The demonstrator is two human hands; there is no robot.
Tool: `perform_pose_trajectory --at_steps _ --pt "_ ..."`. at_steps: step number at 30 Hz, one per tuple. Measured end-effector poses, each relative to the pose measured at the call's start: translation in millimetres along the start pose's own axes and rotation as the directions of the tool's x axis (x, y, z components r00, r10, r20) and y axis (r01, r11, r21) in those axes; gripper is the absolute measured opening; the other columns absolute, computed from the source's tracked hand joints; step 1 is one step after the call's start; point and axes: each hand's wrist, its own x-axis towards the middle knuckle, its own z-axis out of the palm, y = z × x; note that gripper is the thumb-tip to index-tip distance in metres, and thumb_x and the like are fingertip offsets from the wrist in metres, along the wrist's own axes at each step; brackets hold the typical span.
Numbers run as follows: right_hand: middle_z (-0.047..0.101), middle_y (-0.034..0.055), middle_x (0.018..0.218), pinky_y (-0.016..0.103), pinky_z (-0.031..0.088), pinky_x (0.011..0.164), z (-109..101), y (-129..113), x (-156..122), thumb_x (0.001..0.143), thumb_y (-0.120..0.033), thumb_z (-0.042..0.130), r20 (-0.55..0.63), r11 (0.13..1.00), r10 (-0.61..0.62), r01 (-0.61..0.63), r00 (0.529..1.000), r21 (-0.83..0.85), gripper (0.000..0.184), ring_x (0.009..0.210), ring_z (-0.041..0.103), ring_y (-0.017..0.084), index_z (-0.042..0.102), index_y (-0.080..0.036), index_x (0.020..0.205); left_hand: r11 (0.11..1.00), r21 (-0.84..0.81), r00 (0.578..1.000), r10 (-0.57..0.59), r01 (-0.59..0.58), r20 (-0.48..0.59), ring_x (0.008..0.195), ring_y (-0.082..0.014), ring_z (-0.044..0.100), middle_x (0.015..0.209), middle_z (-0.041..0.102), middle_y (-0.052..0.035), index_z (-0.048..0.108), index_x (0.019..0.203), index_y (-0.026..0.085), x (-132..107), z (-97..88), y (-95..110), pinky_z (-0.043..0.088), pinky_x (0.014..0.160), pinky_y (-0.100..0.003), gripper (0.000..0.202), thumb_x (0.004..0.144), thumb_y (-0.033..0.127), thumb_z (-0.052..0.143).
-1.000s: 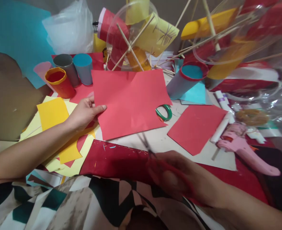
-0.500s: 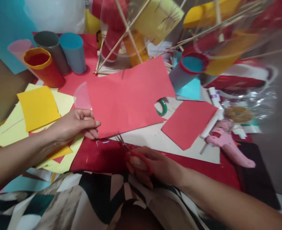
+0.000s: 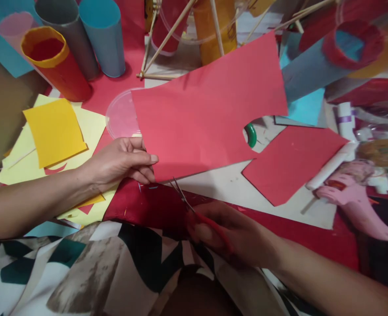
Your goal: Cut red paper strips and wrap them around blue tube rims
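My left hand (image 3: 132,160) pinches the lower left corner of a red sheet of paper (image 3: 203,118) between thumb and fingers. A rounded notch is cut into the sheet's right side, and a green ring (image 3: 252,135) shows through it. In my right hand (image 3: 226,232) is a pair of scissors (image 3: 215,226) with red handles. The blades are slightly parted, their tips at the sheet's lower edge just right of my left hand. Another red piece of paper (image 3: 292,162) lies to the right. Behind the sheet, a clear plastic disc (image 3: 121,115) is partly covered.
Paper tubes, among them an orange one (image 3: 57,66) and a blue one (image 3: 103,39), stand at the back left. A frame of wooden sticks (image 3: 170,37) rises behind the sheet. At right lie a pink glue gun (image 3: 358,206) and a blue tube (image 3: 315,66). Yellow paper (image 3: 55,134) lies left.
The view has shifted closer, so objects on the right sit farther right. The scissors have turned slightly in my right hand; my left hand keeps its hold on the red sheet.
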Motion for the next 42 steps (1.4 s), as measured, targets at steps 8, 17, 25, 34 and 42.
perform_pose_trajectory --at_steps 8,17,25,34,42 --pt "0.036 -0.0066 0.056 0.024 0.016 0.046 8.8 -1.4 4.4 0.078 -0.073 0.068 -0.016 0.999 -0.046 0.046 0.999 0.005 0.060 0.051 0.025 0.005 0.047 -0.017 0.068 1.000 -0.013 0.994 -0.013 0.014 0.108 0.055 -0.0163 0.072 0.051 0.065 0.0024 0.067 0.074 0.017 -8.1 4.4 -8.7 0.058 0.050 -0.017 0.015 0.069 0.006 0.077" --pt "0.039 -0.0046 0.059 0.026 0.019 0.048 3.2 4.6 -5.1 0.084 -0.074 0.061 -0.014 0.996 -0.011 0.010 1.000 -0.084 0.060 0.052 0.030 0.006 0.045 -0.018 0.067 0.997 -0.077 0.997 0.035 -0.030 0.074 0.053 -0.0130 0.069 0.057 0.069 -0.0012 0.068 0.076 0.015 -5.0 1.8 -11.4 0.057 0.051 -0.016 0.013 0.071 0.005 0.075" --pt "0.040 -0.0040 0.057 0.026 0.020 0.048 10.7 8.3 -4.2 0.079 -0.078 0.061 -0.082 1.000 0.016 -0.017 0.997 -0.008 0.061 0.050 0.031 0.008 0.046 -0.020 0.068 0.997 -0.072 0.998 0.042 -0.038 0.054 0.051 -0.0123 0.069 0.053 0.066 0.0003 0.064 0.073 0.014 -6.8 8.5 -13.3 0.059 0.054 -0.018 0.015 0.073 0.000 0.071" --pt "0.040 -0.0067 0.041 0.024 0.020 0.044 11.7 13.7 0.0 0.088 -0.072 0.057 -0.178 0.998 -0.031 0.022 0.984 -0.053 0.059 0.038 0.032 0.005 0.053 -0.017 0.066 0.999 -0.045 0.983 -0.009 0.017 0.182 0.051 -0.0105 0.070 0.062 0.075 -0.0039 0.065 0.083 0.012 -9.8 11.1 -18.5 0.057 0.054 -0.014 0.015 0.080 -0.002 0.065" --pt "0.041 -0.0070 0.042 0.021 0.022 0.041 11.8 12.1 0.2 0.082 -0.076 0.061 -0.188 0.999 -0.039 0.040 0.981 0.004 0.062 0.038 0.034 0.004 0.055 -0.016 0.068 0.998 -0.066 0.973 0.006 0.009 0.229 0.060 -0.0145 0.074 0.061 0.074 -0.0022 0.066 0.083 0.014 -8.7 10.6 -21.2 0.061 0.058 -0.018 0.011 0.081 0.004 0.069"
